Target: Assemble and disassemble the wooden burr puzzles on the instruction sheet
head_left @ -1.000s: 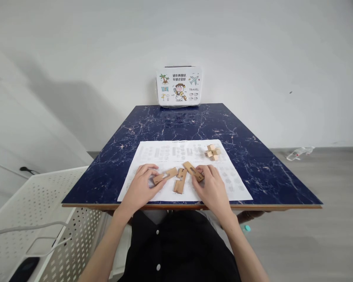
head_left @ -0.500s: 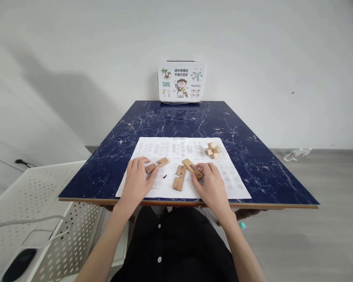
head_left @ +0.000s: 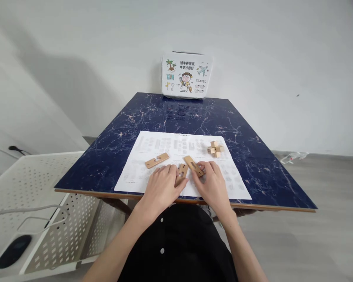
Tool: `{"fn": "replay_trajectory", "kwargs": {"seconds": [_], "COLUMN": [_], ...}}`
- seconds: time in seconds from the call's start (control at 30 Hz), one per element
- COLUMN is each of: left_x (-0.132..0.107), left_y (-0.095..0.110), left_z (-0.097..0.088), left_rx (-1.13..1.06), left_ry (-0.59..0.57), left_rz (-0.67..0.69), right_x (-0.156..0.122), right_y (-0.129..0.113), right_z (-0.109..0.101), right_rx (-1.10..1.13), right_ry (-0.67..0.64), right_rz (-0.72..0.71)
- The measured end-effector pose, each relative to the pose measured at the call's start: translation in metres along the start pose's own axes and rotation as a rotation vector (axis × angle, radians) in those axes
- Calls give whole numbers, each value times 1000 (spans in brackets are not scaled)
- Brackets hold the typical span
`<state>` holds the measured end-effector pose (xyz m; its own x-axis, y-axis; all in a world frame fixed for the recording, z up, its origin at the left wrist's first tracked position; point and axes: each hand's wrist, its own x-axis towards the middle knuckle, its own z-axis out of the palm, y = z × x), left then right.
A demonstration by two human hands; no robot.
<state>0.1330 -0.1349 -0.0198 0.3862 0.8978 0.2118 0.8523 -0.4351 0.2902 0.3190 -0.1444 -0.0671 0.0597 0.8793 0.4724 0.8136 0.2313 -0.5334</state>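
- Your left hand (head_left: 161, 183) is by the near edge of the surface (head_left: 114, 150), its grip narrow around the near end of the middle plank (head_left: 183, 169); you cannot tell whether it presses tight.
- Your right hand (head_left: 211, 183), just to the right, holds the near end of the right plank (head_left: 190, 161) between thumb and fingers.
- Beside your left hand's knuckles, on the far side, the left plank (head_left: 156, 161) lies flat on the sheet (head_left: 129, 170), well left of the right plank.
- Farther off to your right, the block cluster (head_left: 215, 149) sits on the sheet.
- At the surface's far edge, the white case (head_left: 186, 76) stands near the wall (head_left: 253, 70).
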Motion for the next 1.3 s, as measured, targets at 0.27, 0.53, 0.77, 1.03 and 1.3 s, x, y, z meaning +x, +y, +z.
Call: {"fn": "replay_trajectory", "kwargs": {"seconds": [0.27,0.53,0.77,1.03,1.3], "left_x": [-1,-1,3,10,7], "left_y": [-6,-16,-9,-11,-13], "left_z": [4,15,15,3,3], "left_rx": [-162,-323,-400,-511,-450], "left_ry": [-15,57,103,102,159], "left_rz": [18,4,-111,-192,-169], "right_x": [1,3,9,10,9], "right_y": [-1,3,2,-8,-11], "right_z": [-3,-4,-7,-13,-23], "right_rx": [33,27,7,85,271], "right_ry": [-3,-56,-87,-97,-169], "right_rz": [-3,-3,46,56,80]}}
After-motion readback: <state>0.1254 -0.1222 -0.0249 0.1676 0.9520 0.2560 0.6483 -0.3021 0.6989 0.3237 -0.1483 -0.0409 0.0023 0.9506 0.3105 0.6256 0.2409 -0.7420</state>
